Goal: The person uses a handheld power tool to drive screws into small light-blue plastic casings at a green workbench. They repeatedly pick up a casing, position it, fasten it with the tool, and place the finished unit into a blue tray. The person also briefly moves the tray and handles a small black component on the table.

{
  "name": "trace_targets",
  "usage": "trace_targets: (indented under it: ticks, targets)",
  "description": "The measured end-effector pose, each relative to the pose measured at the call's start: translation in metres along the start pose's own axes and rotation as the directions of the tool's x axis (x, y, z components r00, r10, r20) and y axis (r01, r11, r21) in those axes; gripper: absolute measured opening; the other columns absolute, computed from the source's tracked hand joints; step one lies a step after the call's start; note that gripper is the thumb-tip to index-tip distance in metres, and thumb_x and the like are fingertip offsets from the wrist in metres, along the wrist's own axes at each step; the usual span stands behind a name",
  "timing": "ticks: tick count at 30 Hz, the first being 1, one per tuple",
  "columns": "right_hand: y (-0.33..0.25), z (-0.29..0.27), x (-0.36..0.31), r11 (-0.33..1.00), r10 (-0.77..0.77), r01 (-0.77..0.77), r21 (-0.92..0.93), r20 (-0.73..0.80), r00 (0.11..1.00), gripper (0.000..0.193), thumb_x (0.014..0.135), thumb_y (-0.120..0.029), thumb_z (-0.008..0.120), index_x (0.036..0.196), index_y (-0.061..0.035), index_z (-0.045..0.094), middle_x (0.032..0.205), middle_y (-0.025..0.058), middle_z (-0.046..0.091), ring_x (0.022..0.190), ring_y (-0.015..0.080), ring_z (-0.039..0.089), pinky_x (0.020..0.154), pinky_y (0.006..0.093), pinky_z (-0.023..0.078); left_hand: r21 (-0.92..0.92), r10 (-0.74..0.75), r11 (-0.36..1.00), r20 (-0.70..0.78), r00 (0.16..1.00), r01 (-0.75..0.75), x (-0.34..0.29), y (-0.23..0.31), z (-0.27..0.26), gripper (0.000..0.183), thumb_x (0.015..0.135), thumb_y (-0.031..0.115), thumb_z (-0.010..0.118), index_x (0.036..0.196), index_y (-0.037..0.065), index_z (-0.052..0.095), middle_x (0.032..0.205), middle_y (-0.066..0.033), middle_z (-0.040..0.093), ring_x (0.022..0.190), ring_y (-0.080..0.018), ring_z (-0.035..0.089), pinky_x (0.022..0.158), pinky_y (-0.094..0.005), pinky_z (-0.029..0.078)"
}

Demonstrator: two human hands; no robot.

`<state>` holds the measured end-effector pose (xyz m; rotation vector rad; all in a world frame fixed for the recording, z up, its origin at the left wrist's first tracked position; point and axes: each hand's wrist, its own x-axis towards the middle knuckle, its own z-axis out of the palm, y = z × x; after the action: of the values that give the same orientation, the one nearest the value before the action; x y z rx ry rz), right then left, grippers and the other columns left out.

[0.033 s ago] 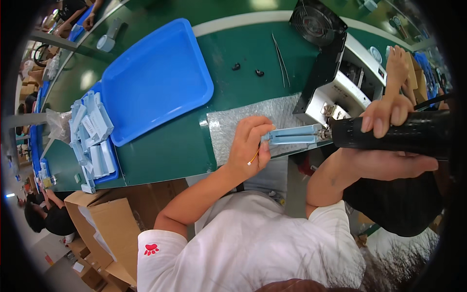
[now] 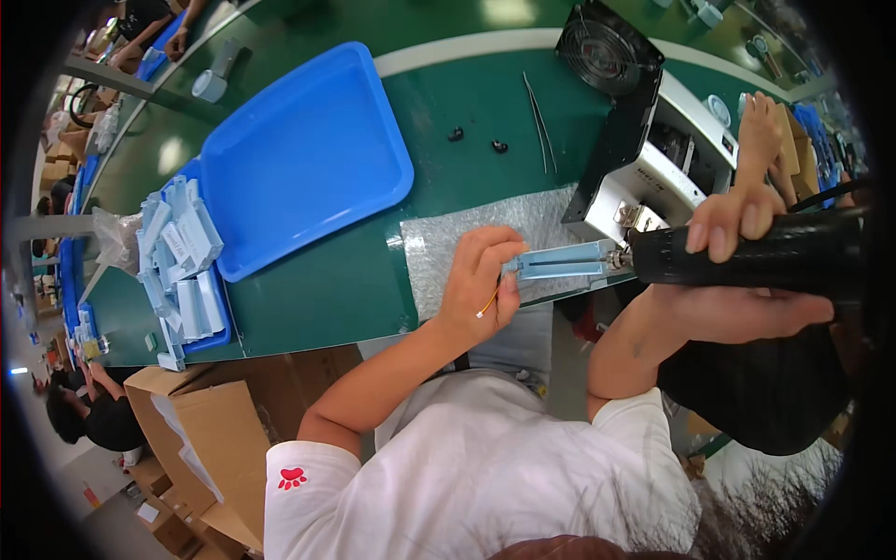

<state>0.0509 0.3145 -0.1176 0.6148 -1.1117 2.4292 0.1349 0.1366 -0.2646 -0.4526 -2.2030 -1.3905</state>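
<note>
Left fingers [image 2: 504,250] — pinching blue part [image 2: 571,253] | right fingers [image 2: 721,241] — around black tool [image 2: 793,267] | white machine [image 2: 623,189]: dark lettering [image 2: 651,178]

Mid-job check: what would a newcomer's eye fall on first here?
Probably the large blue tray at upper left, beside a pile of light-blue parts. Next, right of centre, the thick black tool in the right hand, its tip at the end of a light-blue piece held by the left hand. A metal case with a black fan stands at upper right.
</note>
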Motion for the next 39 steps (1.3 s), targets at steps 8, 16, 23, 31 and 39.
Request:
trace_targets:
  ticks: [8, 16, 23, 31, 39]
  targets:
    - [-0.053, -0.002, 0.04, 0.966, -0.071, -0.011, 0.258, 0.308, 0.949, 0.098, 0.088, -0.063, 0.059, 0.155, -0.0064, 0.016, 0.099, 0.0139, 0.056, 0.068, 0.0203, 0.059, 0.066, 0.0341, 0.054, 0.058, -0.05, 0.997, 0.032, 0.998, 0.048, 0.016, 0.009, -0.02, 0.024, 0.091, 0.0, 0.049, 0.113, -0.002, 0.057, 0.112, -0.0209, 0.058, 0.102, -0.0366, 0.056, 0.091, -0.0426, 0.046]
    - [-0.034, -0.001, 0.051, 0.983, -0.027, 0.05, -0.179, 0.128, 0.991, 0.088, 0.097, -0.05, 0.056, 0.152, 0.004, 0.012, 0.097, 0.0124, 0.05, 0.067, 0.0141, 0.052, 0.056, 0.0262, 0.045, 0.337, 0.287, 0.902, 0.004, 0.958, -0.271, 0.094, -0.043, -0.116, 0.036, 0.082, 0.008, 0.066, 0.116, 0.001, 0.057, 0.116, -0.0187, 0.058, 0.105, -0.0357, 0.056, 0.092, -0.0424, 0.047]
    - [0.016, -0.014, 0.077, 0.937, -0.094, 0.074, -0.34, -0.044, 0.995, 0.059, 0.099, -0.025, 0.057, 0.14, 0.0123, 0.036, 0.1, 0.013, 0.053, 0.073, 0.0159, 0.05, 0.064, 0.0293, 0.043, 0.553, 0.298, 0.799, -0.024, 0.954, -0.235, 0.193, -0.132, -0.171, 0.034, 0.084, 0.013, 0.071, 0.113, 0.002, 0.058, 0.112, -0.0195, 0.058, 0.105, -0.037, 0.056, 0.091, -0.043, 0.047]
    - [0.04, -0.03, 0.084, 0.937, -0.049, 0.06, -0.343, 0.042, 0.998, 0.043, 0.1, -0.02, 0.054, 0.13, 0.0096, 0.044, 0.102, 0.0119, 0.051, 0.08, 0.0196, 0.047, 0.072, 0.0313, 0.042, 0.484, -0.398, 0.614, -0.493, 0.774, 0.624, 0.295, -0.293, -0.219, 0.054, 0.088, 0.045, 0.062, 0.115, -0.001, 0.058, 0.115, -0.0237, 0.06, 0.11, -0.0393, 0.054, 0.096, -0.0489, 0.043]
    - [0.037, -0.031, 0.077, 0.87, -0.129, 0.095, -0.484, -0.037, 0.991, 0.034, 0.101, -0.026, 0.053, 0.11, 0.0059, 0.046, 0.098, 0.0135, 0.048, 0.079, 0.0199, 0.046, 0.071, 0.0325, 0.041, 0.886, -0.289, 0.214, -0.346, 0.893, 0.412, 0.294, -0.302, -0.291, 0.104, 0.07, 0.074, 0.063, 0.148, 0.011, 0.035, 0.147, -0.0212, 0.036, 0.141, -0.0429, 0.029, 0.116, -0.053, 0.024]
